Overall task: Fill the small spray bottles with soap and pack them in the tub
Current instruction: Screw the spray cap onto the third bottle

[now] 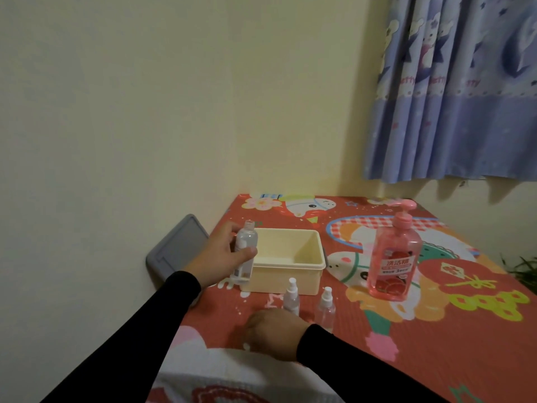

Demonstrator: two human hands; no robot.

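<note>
Your left hand [221, 254] has its grip wrapped around a clear uncapped bottle [245, 251], thumb across the front, holding it upright just beside the left wall of the cream tub [290, 267]; whether the bottle's base touches the bench [421, 344] you cannot tell from here. Your right hand [273, 334] lies low on the bench near its front edge, knuckles up and fingers curled under; whether that grip holds anything cannot be told, as the fingertips are hidden. Just behind that hand stand two small spray bottles [291, 298] [326, 306] with white nozzles, upright, side by side in front of the tub. The tub sits open with nothing showing inside it. To its right, well apart, the pink pump bottle of soap [392, 257] stands upright on the bench's red cartoon cover. A grey lid [177, 251] leans against the wall left of the bench, behind your left wrist. A blue patterned curtain [453, 88] hangs at the upper right.
</note>
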